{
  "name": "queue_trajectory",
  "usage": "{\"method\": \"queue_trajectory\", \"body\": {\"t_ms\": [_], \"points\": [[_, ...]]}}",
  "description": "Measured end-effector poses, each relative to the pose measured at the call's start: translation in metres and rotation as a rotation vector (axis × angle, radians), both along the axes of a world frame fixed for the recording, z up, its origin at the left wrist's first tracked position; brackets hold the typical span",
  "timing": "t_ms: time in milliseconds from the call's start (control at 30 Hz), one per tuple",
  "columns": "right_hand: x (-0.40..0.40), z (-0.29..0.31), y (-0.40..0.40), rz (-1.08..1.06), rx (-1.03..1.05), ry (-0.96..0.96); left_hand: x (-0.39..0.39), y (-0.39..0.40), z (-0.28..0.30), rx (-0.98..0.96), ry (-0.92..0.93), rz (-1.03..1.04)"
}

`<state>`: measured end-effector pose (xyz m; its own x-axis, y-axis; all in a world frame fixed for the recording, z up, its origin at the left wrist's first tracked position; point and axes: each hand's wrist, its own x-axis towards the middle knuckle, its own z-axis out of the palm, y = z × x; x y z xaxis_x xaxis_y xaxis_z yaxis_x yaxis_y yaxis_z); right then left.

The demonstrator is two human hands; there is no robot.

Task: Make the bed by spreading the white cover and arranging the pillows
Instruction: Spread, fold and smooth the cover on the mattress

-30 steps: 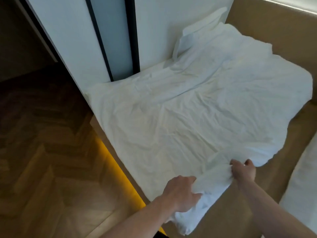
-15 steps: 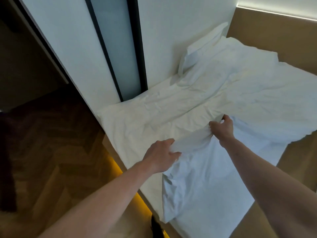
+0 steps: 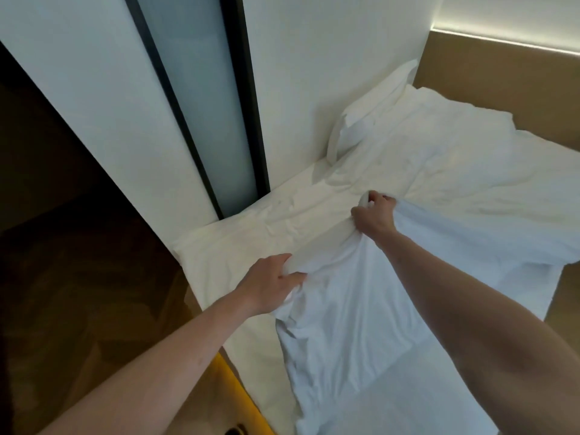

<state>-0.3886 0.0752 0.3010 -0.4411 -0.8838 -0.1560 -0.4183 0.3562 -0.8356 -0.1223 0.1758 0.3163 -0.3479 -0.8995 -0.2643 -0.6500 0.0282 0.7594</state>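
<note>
The white cover (image 3: 361,312) lies rumpled over the bed (image 3: 238,233), creased all over, with a raised ridge of bunched cloth running between the person's two hands. Nearer the camera it hangs in a loose folded flap, bluish white in the shade, while the part spread toward the head of the bed looks warmer and cream-toned under the light. Its far edge on the right falls off the mattress side against a tan panel.

The left hand (image 3: 270,285) grips a gathered fold of the cover near the bed's near-left edge, fingers curled into the fabric. The right hand (image 3: 375,215) is farther up the bed, clenched round another bunch of the same cover, knuckles up, with a little cloth poking out above the fingers. Both bare forearms reach in from the bottom of the view.

One white pillow (image 3: 367,111) stands tilted at the head of the bed, leaning against the white wall (image 3: 314,73), its lower part tucked behind the cover. Beside the wall runs a frosted glass panel (image 3: 204,105) in a dark frame. A tan headboard (image 3: 489,89) closes the far end, with a thin light strip (image 3: 502,45) glowing along its top. To the left is dark wooden floor (image 3: 78,293), and a yellow glow (image 3: 232,384) shows under the bed's edge
</note>
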Motion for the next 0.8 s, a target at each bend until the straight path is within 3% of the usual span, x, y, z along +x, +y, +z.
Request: {"method": "queue_trajectory", "body": {"t_ms": [467,800], "points": [[0.177,-0.021,-0.165,0.304,0.029,0.120,0.174,-0.130,-0.022,0.133,0.022,0.128],[0.313,-0.084,-0.313,0.382,0.137,0.177,0.307,-0.267,-0.080,0.040,-0.052,0.346]]}}
